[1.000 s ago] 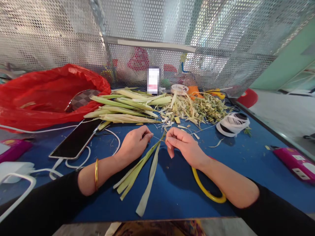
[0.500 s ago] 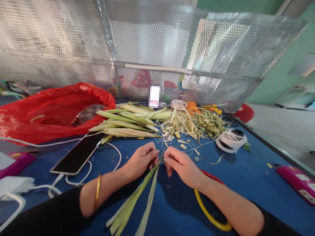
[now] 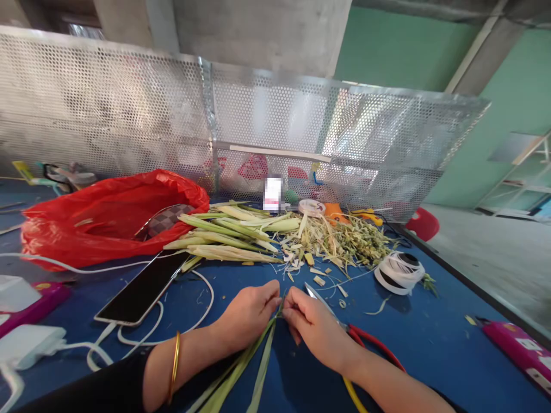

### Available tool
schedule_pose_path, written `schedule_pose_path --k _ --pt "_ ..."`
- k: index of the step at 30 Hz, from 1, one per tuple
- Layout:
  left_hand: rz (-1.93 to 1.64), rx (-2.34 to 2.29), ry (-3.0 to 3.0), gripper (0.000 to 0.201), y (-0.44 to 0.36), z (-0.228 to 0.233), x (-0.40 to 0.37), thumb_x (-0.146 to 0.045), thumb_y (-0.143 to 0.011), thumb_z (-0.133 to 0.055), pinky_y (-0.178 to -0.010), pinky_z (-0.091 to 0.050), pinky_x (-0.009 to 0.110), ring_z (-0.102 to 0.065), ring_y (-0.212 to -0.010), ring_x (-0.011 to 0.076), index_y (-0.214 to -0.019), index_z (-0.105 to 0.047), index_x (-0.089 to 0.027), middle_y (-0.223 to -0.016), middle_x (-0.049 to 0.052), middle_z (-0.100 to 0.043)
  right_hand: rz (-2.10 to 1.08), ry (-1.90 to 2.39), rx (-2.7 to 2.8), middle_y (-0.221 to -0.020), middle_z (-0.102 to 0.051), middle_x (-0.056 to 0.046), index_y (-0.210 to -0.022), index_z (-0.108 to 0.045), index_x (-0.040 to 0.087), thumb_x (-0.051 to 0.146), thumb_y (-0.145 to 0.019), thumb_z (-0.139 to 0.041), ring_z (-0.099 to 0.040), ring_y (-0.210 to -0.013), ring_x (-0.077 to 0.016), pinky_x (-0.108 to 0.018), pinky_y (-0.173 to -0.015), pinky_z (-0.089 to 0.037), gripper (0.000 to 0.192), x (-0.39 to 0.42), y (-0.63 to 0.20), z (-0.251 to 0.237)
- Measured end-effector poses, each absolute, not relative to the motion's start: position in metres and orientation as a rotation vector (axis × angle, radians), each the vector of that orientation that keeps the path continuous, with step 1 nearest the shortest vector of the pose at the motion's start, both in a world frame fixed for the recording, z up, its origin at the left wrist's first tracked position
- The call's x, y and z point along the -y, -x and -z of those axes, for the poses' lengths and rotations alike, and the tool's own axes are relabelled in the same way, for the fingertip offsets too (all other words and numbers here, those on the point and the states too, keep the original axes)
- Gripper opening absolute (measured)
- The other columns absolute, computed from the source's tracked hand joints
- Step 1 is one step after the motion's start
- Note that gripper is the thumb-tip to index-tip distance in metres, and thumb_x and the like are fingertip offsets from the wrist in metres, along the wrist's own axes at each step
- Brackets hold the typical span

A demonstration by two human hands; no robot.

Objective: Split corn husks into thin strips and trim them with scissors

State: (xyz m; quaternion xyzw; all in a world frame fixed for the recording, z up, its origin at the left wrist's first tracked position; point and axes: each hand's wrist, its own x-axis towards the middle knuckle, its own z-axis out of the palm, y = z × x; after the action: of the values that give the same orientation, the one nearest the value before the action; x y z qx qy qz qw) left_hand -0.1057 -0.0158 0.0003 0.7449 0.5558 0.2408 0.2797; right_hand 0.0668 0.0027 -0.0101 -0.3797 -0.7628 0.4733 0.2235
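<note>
At about nine o'clock on the blue table [image 3: 430, 338] sits a white charger [image 3: 30, 344], its cable [image 3: 142, 335] looping to a dark phone [image 3: 144, 287] laid flat, screen up, out of the working space. Behind it at ten o'clock a red plastic bag [image 3: 107, 218] lies open, beside a stack of green leaf stalks [image 3: 224, 235] kept within reach. At six o'clock the left hand [image 3: 249, 312] and right hand [image 3: 314, 327] meet, both sets of fingertips pressed together, pinching the top of a bundle of leaf strips [image 3: 241, 373] whose loose ends trail toward the person; pinching there likely keeps the strips gathered. Scissors [image 3: 357, 338] rest just beside the right wrist. Trimmings [image 3: 344, 238] pile at one o'clock, a white tape roll [image 3: 398, 272] at two.
</note>
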Motion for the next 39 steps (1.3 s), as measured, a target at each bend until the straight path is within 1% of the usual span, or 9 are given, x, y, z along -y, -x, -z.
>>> schedule_pose_path --k 5,8,12,15,19,23,28,33,39 --pt "-0.744 -1.482 -1.922 0.019 0.109 0.002 0.013 -0.027 -0.086 -0.038 -0.058 -0.029 0.024 -0.043 -0.058 0.0121 -0.068 -0.04 -0.022 -0.059 -0.006 -0.046 -1.323 1.011 2.05 -0.051 -0.048 0.007 -0.074 -0.044 0.021 0.021 -0.088 -0.043 -0.051 -0.05 -0.0113 -0.023 -0.054 -0.04 0.014 -0.007 -0.064 0.012" --pt "-0.874 -1.466 -1.854 0.02 0.111 -0.001 0.013 -0.029 -0.086 -0.04 -0.06 -0.034 0.023 -0.046 -0.061 0.0122 -0.069 -0.046 -0.021 -0.061 -0.005 -0.049 -1.447 0.969 1.887 -0.055 -0.05 0.007 -0.086 -0.048 0.02 0.017 -0.084 -0.045 -0.053 -0.047 -0.0117 -0.024 -0.053 -0.045 0.005 -0.011 -0.061 0.011" --pt "-1.064 -1.551 -1.949 0.019 0.109 -0.016 0.017 -0.029 -0.085 -0.044 -0.063 -0.036 0.024 -0.048 -0.066 0.0137 -0.07 -0.051 -0.02 -0.067 -0.002 -0.05 -1.567 0.852 1.804 -0.057 -0.051 0.008 -0.101 -0.05 0.019 0.02 -0.081 -0.049 -0.054 -0.045 -0.0114 -0.025 -0.052 -0.047 0.02 -0.01 -0.058 0.012" --pt "-1.069 -1.547 -2.024 0.021 0.102 -0.028 0.02 -0.03 -0.083 -0.047 -0.064 -0.037 0.025 -0.049 -0.068 0.0145 -0.065 -0.05 -0.02 -0.07 0.0 -0.052 -1.585 0.763 1.845 -0.057 -0.052 0.006 -0.087 -0.055 0.018 0.026 -0.082 -0.051 -0.054 -0.046 -0.0105 -0.024 -0.052 -0.046 0.01 -0.008 -0.058 0.011" --pt "-1.154 -1.479 -1.833 0.018 0.092 -0.03 0.018 -0.037 -0.081 -0.054 -0.063 -0.04 0.026 -0.052 -0.067 0.0148 -0.076 -0.054 -0.02 -0.071 -0.001 -0.056 -1.445 0.734 1.756 -0.056 -0.052 0.005 -0.072 -0.053 0.018 0.033 -0.084 -0.053 -0.055 -0.05 -0.0112 -0.025 -0.058 -0.046 0.02 -0.007 -0.061 0.003" --pt "-0.952 -1.224 -1.444 0.035 0.086 -0.023 0.016 -0.041 -0.068 -0.07 -0.069 -0.044 0.028 -0.059 -0.071 0.017 -0.088 -0.056 -0.016 -0.073 0.001 -0.062 -1.312 0.754 1.658 -0.06 -0.053 0.004 -0.073 -0.055 0.018 0.033 -0.085 -0.053 -0.054 -0.054 -0.0117 -0.025 -0.059 -0.046 0.019 -0.01 -0.067 -0.01" --pt "-0.832 -0.996 -1.069 0.027 0.085 -0.023 0.021 -0.037 -0.072 -0.067 -0.065 -0.045 0.026 -0.056 -0.058 0.01 -0.083 -0.061 -0.014 -0.07 0.0 -0.059 -1.196 0.736 1.647 -0.061 -0.053 0.003 -0.078 -0.057 0.018 0.029 -0.087 -0.051 -0.056 -0.058 -0.0124 -0.025 -0.061 -0.046 0.015 -0.011 -0.074 -0.019" --pt "-1.025 -1.024 -0.914 0.022 0.089 -0.025 0.017 -0.026 -0.068 -0.067 -0.042 -0.026 0.017 -0.036 -0.042 0.0027 -0.086 -0.064 -0.013 -0.059 -0.006 -0.047 -0.968 0.771 1.771 -0.065 -0.06 0.001 -0.084 -0.057 0.019 0.034 -0.092 -0.045 -0.059 -0.062 -0.0139 -0.026 -0.067 -0.046 0.021 -0.009 -0.078 -0.016" --pt "-1.075 -1.024 -0.862 0.028 0.096 -0.025 0.014 -0.036 -0.067 -0.072 -0.04 -0.007 0.02 -0.014 -0.039 0.002 -0.08 -0.062 -0.013 -0.046 -0.012 -0.025 -0.682 0.684 2.098 -0.074 -0.062 -0.002 -0.087 -0.057 0.022 0.029 -0.095 -0.04 -0.058 -0.069 -0.0143 -0.025 -0.067 -0.044 0.02 -0.002 -0.078 -0.008"
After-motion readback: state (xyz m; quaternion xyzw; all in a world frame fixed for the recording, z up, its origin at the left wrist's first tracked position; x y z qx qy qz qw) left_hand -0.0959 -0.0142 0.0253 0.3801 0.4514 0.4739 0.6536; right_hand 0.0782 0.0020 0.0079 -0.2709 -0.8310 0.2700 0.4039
